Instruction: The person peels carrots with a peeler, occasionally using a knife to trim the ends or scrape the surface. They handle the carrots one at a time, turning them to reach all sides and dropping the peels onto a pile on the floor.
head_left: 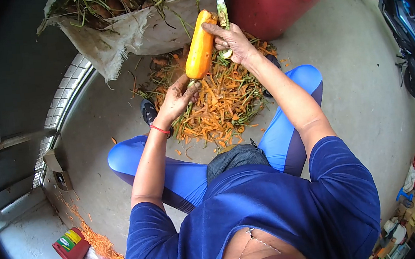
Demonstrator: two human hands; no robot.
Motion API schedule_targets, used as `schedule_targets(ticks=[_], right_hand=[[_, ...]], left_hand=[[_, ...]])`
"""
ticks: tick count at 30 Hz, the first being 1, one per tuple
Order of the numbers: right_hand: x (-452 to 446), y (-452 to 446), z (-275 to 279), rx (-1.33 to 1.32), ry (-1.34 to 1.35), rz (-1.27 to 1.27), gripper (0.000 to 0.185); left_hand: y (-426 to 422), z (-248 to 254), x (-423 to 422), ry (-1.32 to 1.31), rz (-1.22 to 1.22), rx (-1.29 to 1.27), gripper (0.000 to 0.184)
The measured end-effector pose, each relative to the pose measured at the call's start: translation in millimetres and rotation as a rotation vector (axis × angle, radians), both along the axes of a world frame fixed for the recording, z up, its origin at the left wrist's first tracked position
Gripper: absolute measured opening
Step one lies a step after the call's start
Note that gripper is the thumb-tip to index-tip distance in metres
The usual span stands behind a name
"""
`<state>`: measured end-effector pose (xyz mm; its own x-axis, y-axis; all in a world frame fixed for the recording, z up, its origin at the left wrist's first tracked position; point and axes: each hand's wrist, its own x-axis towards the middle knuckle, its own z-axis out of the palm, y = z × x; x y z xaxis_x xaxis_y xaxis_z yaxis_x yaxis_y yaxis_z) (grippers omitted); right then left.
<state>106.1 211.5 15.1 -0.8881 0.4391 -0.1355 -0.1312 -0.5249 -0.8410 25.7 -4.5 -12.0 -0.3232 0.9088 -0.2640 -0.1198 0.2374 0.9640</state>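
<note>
Shirt (pixel 275 208) cloth in dark blue fills the bottom centre of the frame, with bright blue trouser legs (pixel 287 131) spread to either side above it. Above centre, the left hand (pixel 177 101), a red band (pixel 159 129) at its wrist, pinches the lower, stem end of a thick orange carrot (pixel 200 50). The carrot slants upward at upper centre, its top leaning slightly right. The right hand (pixel 233 42) is closed round a green-handled knife (pixel 222 10), blade pointing to the top edge, while its thumb lies against the carrot's upper end. Below both hands, orange and green peelings (pixel 220 103) lie heaped on the grey floor (pixel 357 80). Beyond the heap, a frayed whitish sack (pixel 128 32) bears carrots and stalks at upper left; a large red tub (pixel 266 9) stands at upper right. Farther off, a small red bucket (pixel 71 247) sits at lower left and a blue motorcycle (pixel 400 26) at upper right.
</note>
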Motion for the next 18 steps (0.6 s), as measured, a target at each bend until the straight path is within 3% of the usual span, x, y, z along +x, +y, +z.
schedule_targets(ticks=[2,4,5,6,8,10,12,14,18], right_hand=[[1,-7,14,0.092,0.032,0.020,0.026],[4,-19,24,0.203,0.022,0.015,0.026],[8,-27,32,0.238,0.033,0.038,0.027],[11,-31,35,0.265,0.014,0.089,0.038],[-1,-43,28,0.527,0.237,-0.100,0.046],[0,-19,30,0.839,-0.014,-0.048,0.049],[1,10,31,1.137,0.011,-0.087,0.052],[6,20,39,1.430,-0.225,-0.005,0.046],[6,1,9,1.584,-0.017,-0.072,0.035]], left_hand=[[0,19,-5,-0.018,0.016,-0.050,0.053],[6,32,-22,-0.071,-0.050,0.137,0.079],[10,41,-25,-0.230,-0.017,0.168,0.081],[14,48,-26,-0.175,-0.033,0.180,0.076],[16,39,-28,-0.069,-0.058,0.054,0.068],[22,28,-21,-0.038,0.031,0.036,0.057],[27,20,-19,-0.021,0.084,0.154,0.057],[29,16,-18,0.078,0.129,0.084,0.056],[31,1,-33,0.227,0.274,-0.030,0.052]])
